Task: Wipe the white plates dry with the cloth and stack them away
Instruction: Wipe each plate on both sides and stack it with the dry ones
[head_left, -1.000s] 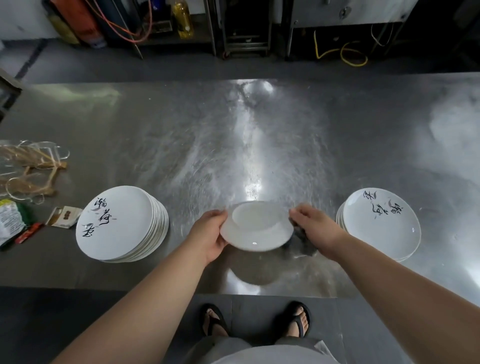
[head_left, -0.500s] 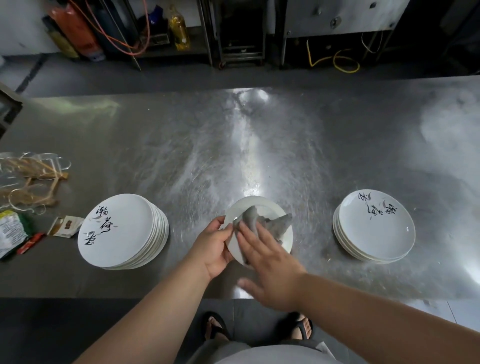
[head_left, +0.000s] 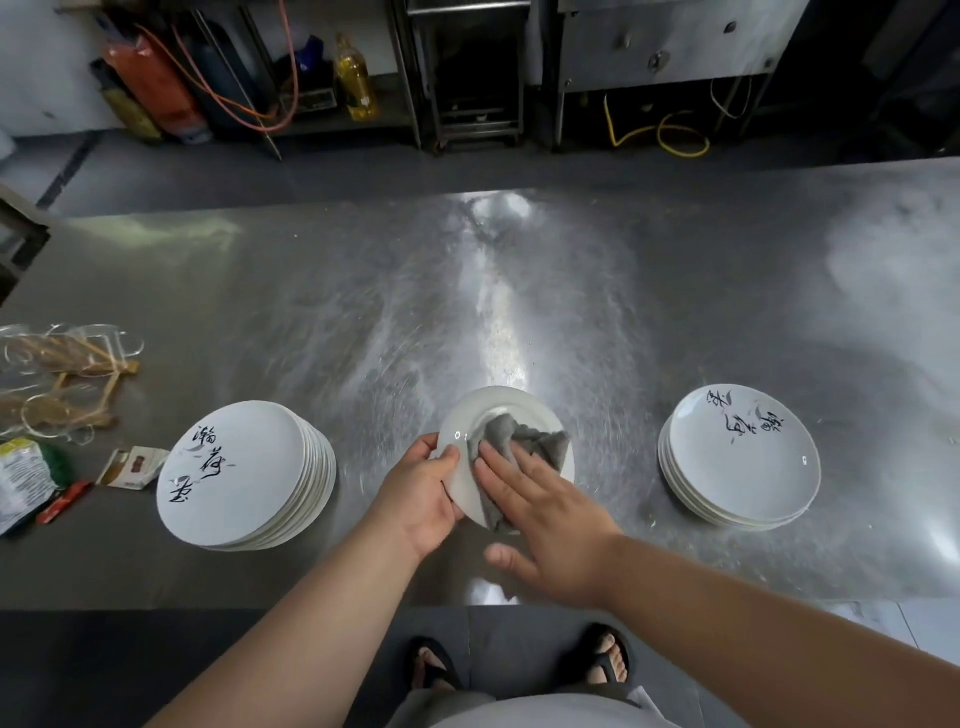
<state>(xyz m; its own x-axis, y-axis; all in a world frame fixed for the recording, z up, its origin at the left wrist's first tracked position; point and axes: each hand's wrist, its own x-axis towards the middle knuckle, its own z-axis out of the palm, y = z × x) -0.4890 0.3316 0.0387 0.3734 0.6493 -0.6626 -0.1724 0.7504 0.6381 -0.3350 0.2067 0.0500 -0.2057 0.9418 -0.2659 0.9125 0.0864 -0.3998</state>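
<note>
Wiping step: left hand (head_left: 423, 493) pinches the plate (head_left: 501, 410) at 6 o'clock; right hand (head_left: 545, 506), fingers spread, presses the cloth (head_left: 511, 436) on what looks like its underside. Next, stacking it on one pile.

Right hand (head_left: 545, 512): moved from the plate's right rim, as seen a second ago, onto its face, fingers laid flat.
Cloth (head_left: 524, 447): formerly tucked under that hand, now spread across the plate (head_left: 498, 410) at frame centre.
Plate tilt: raised toward the camera.
</note>
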